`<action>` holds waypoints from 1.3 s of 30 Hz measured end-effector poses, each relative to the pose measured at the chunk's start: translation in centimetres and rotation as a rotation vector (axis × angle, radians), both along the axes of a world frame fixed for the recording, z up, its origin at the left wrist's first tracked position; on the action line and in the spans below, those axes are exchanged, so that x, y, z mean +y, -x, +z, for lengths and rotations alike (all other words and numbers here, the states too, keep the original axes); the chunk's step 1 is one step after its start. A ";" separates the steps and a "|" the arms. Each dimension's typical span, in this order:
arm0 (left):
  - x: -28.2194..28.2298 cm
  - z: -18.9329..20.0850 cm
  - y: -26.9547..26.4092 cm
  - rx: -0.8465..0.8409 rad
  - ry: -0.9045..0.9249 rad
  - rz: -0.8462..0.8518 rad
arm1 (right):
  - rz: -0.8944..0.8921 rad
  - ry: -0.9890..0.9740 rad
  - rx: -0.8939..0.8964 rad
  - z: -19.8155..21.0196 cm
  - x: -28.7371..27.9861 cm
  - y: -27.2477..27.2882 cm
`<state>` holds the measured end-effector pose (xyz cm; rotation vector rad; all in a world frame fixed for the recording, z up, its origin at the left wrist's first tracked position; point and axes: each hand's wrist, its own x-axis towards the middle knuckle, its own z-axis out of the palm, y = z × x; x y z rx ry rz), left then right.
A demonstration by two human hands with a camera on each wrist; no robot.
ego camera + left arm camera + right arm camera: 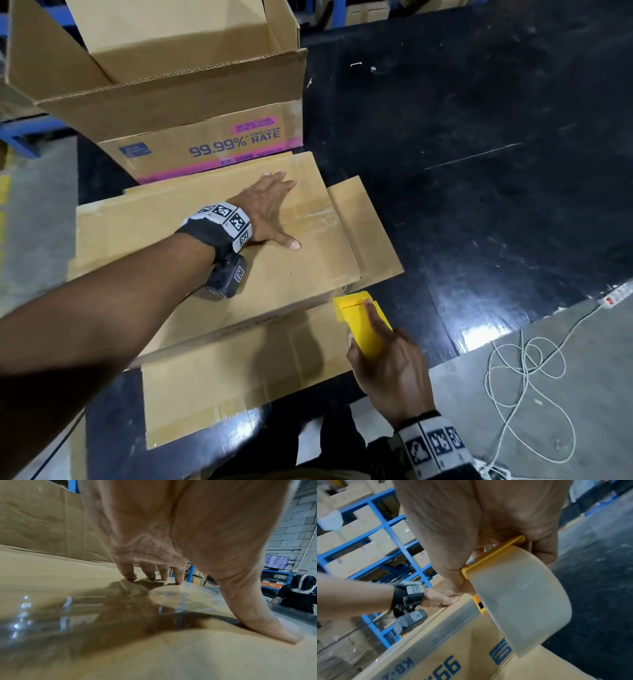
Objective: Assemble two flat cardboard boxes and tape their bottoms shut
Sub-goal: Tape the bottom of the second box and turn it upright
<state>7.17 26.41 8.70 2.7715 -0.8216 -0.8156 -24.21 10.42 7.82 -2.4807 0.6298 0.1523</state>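
Left hand flat, fingers spread, pressing closed bottom flaps of upturned box at table centre; likely pinning the flaps so the seam stays shut while tape runs. Glossy tape strip already along seam under the palm. Right hand wrapped round yellow tape dispenser, at box's 5 o'clock edge, probably finishing or tearing the strip. Second printed box upright at 12 o'clock, touching. Hidden: cutter blade, tape end, second box's underside. Wrist views blurred.
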 end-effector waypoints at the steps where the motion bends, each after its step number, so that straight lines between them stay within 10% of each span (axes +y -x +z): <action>1: 0.0 0.0 0.0 0.006 0.001 0.001 | 0.011 0.011 0.017 -0.4 -0.4 -0.4; 5: -0.2 0.2 -0.2 0.012 0.003 -0.011 | 0.106 -0.026 0.226 -2.6 -0.8 2.5; 19: 4.6 1.2 3.1 -0.107 0.336 0.129 | 0.021 -0.384 -0.456 6.5 1.3 -5.1; 30: 28.9 0.1 10.6 -0.219 0.286 0.878 | 0.154 -0.212 -0.595 1.3 14.3 -15.0; 39: 25.5 -1.8 14.0 -0.146 0.463 0.739 | 0.190 -0.319 -0.696 2.3 18.7 -17.8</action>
